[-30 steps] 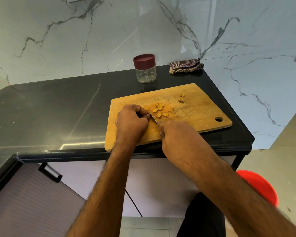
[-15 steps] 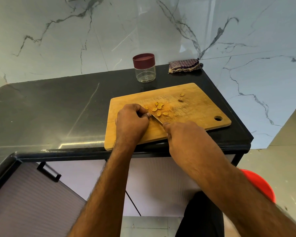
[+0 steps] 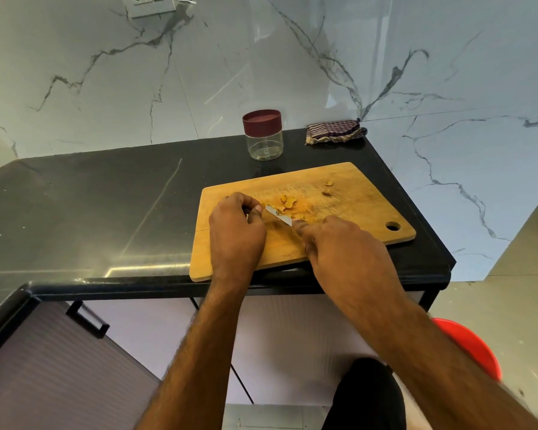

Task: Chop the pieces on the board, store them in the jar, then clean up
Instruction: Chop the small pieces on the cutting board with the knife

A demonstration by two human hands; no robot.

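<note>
Our left hand [image 3: 235, 234] curls its fingers over a piece we cannot make out; our right hand [image 3: 342, 246] grips a knife [image 3: 278, 215], handle hidden. Yellow pieces [image 3: 288, 202] lie mid-board [image 3: 364, 209], which reaches the surface [image 3: 90, 206] front edge. The lidded jar [image 3: 263, 135] stands behind, near a cloth [image 3: 334, 131].

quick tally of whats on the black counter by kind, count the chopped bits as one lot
cutting board: 1
knife: 1
lot of chopped yellow pieces: 1
clear jar with maroon lid: 1
striped cloth: 1
Total: 5
</note>
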